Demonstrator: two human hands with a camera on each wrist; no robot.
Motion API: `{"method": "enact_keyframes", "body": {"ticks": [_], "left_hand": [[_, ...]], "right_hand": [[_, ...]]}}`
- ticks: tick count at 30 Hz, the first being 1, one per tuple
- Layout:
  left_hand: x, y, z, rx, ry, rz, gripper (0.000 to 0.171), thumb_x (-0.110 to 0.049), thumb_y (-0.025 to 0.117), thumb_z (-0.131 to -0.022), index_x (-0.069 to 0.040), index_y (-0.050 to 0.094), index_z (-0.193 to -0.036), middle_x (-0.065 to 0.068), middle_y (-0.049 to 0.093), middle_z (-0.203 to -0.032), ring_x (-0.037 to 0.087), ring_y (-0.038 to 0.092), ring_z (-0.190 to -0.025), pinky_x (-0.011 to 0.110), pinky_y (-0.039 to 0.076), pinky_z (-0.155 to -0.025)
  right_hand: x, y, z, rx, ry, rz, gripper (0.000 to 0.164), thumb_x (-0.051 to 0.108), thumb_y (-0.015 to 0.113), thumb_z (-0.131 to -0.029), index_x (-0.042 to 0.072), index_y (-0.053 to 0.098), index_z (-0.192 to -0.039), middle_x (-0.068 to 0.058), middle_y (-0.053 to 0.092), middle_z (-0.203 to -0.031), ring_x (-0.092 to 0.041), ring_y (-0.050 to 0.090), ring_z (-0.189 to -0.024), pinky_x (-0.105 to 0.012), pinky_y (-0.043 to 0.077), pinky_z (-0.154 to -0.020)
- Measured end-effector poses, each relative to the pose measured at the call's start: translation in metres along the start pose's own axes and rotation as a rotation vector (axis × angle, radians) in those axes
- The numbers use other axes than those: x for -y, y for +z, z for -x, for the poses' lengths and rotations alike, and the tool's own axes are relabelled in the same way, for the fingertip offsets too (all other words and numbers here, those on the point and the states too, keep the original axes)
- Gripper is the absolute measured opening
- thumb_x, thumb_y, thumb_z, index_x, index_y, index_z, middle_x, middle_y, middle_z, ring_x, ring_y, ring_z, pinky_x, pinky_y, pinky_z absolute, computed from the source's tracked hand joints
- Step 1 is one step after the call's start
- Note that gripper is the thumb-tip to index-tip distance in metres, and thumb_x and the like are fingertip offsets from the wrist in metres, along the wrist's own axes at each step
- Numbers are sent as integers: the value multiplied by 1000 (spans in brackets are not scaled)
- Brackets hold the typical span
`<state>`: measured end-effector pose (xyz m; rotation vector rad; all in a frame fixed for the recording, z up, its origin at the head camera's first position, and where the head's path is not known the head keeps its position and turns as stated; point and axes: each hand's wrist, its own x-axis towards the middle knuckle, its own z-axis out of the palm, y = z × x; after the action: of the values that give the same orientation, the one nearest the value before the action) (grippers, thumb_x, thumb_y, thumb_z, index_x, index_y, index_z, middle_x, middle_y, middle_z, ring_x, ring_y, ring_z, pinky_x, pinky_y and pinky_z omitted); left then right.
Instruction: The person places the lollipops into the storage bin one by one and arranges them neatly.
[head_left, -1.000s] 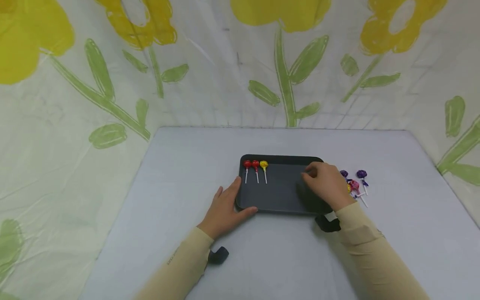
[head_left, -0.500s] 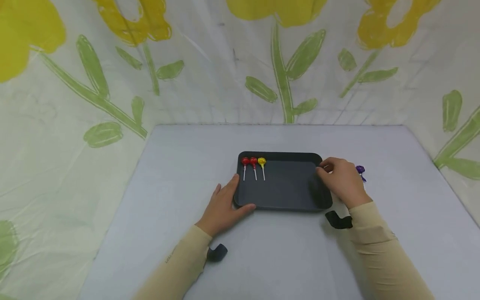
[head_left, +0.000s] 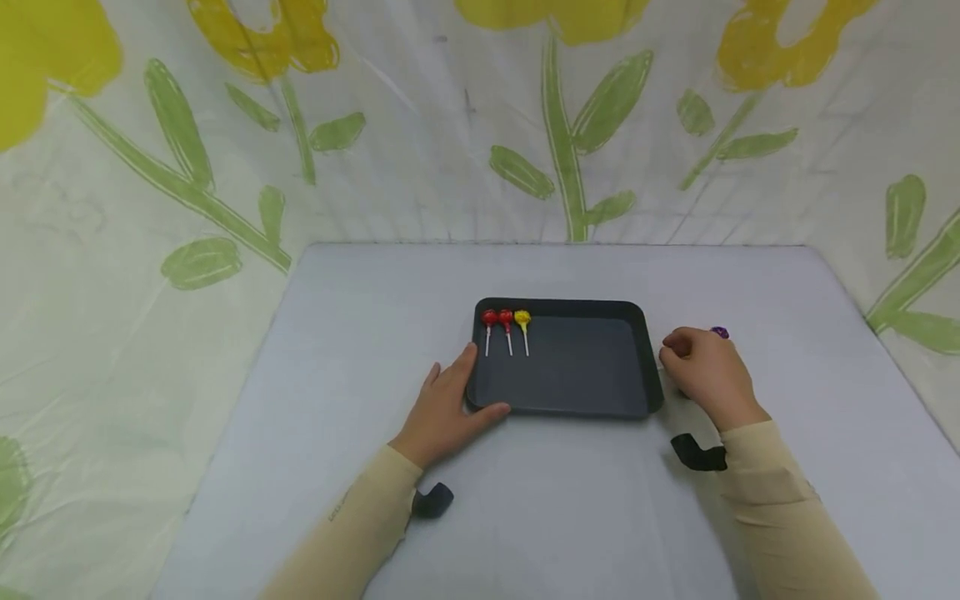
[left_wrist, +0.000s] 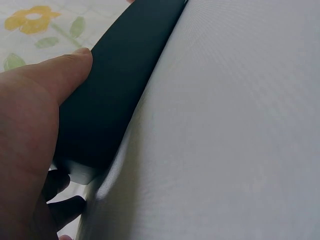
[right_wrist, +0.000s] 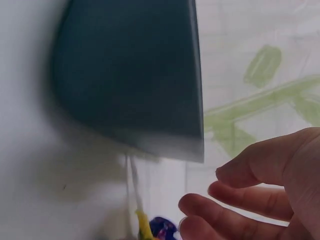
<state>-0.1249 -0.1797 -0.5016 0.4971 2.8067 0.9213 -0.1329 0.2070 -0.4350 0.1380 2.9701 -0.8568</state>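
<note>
A dark grey tray (head_left: 577, 362) lies on the table. Two red-wrapped lollipops, with a red one (head_left: 506, 317) beside a yellow lollipop (head_left: 522, 318), form a row at its far left, sticks toward me. My left hand (head_left: 442, 412) rests at the tray's near left corner, thumb (left_wrist: 75, 70) on the front rim and fingers along the left side. Off the tray's right end, my right hand (head_left: 708, 371) hovers with loosely bent fingers and nothing between them. Below those fingers, the right wrist view shows a yellow wrapper (right_wrist: 144, 225) and a purple one (right_wrist: 163, 227).
A purple-wrapped lollipop (head_left: 720, 332) peeks out behind my right hand, which hides the other candies there. The white table (head_left: 570, 500) ends at a flower-printed cloth (head_left: 420, 167) behind and at the sides.
My right hand has moved right, from above the tray to over the lollipops beside it, now covering most of them. The left hand stays at the tray corner.
</note>
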Motion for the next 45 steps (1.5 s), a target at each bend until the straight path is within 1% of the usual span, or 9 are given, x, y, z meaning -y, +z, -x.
{"method": "enact_keyframes", "body": {"ticks": [3, 10, 16, 19, 22, 26, 30, 38, 45], "left_hand": [[0, 0, 0, -1, -2, 4, 112, -83, 57, -89, -15, 19, -169, 2, 29, -172, 21, 34, -157, 49, 6, -132], [0, -1, 0, 2, -3, 0, 113, -84, 56, -89, -14, 19, -169, 3, 30, -171, 21, 34, -157, 49, 7, -132], [1, -1, 0, -7, 0, -3, 111, -82, 57, -90, -14, 19, -170, 2, 30, -171, 20, 34, -157, 50, 8, -132], [2, -1, 0, -4, -4, -6, 111, -83, 56, -90, -15, 19, -170, 2, 30, -171, 20, 34, -157, 49, 7, -132], [1, 0, 0, -3, -3, -2, 112, -83, 56, -89, -15, 19, -170, 2, 30, -171, 20, 34, -157, 49, 7, -132], [1, 0, 1, -2, -2, 1, 112, -83, 57, -89, -15, 19, -170, 2, 30, -171, 20, 34, -156, 50, 7, -132], [0, 0, 1, -3, -5, 10, 112, -82, 58, -89, -16, 18, -170, 2, 30, -172, 20, 34, -157, 50, 7, -132], [-1, 0, 0, 4, -12, 18, 112, -84, 56, -89, -16, 18, -170, 1, 28, -172, 20, 32, -157, 50, 7, -132], [-1, 0, 1, -4, -8, 22, 111, -81, 59, -90, -15, 19, -169, 2, 29, -172, 21, 34, -157, 51, 8, -132]], "right_hand": [[-6, -1, 4, 1, 2, 6, 33, 18, 56, -96, -1, 74, -117, -21, 77, -109, -36, 71, -93, -38, 52, -67], [-22, -7, 14, 38, 11, 46, 30, 13, 59, -95, -5, 73, -116, -26, 74, -107, -38, 68, -88, -37, 48, -63], [-27, -8, 19, 103, 41, 71, 29, 5, 57, -95, -4, 74, -116, -30, 71, -117, -46, 65, -101, -52, 52, -75], [-29, -8, 21, 140, 56, 91, 32, 3, 55, -93, -2, 74, -118, -31, 70, -117, -46, 65, -101, -49, 52, -73], [-31, -8, 22, 175, 59, 110, 33, 5, 58, -92, -2, 73, -121, -31, 69, -119, -45, 64, -102, -50, 52, -73], [-32, -8, 24, 214, 55, 125, 36, 8, 62, -92, -4, 71, -125, -35, 66, -127, -51, 62, -111, -61, 53, -82], [-33, -7, 26, 231, 43, 129, 36, 9, 65, -92, -5, 70, -125, -35, 67, -124, -54, 62, -113, -66, 52, -87], [-32, -7, 27, 248, 60, 139, 35, 15, 72, -93, -7, 71, -120, -28, 71, -109, -44, 66, -97, -57, 55, -77], [-33, -6, 27, 265, 90, 149, 37, 21, 75, -93, -6, 71, -118, -27, 72, -108, -41, 67, -95, -52, 55, -71]]}}
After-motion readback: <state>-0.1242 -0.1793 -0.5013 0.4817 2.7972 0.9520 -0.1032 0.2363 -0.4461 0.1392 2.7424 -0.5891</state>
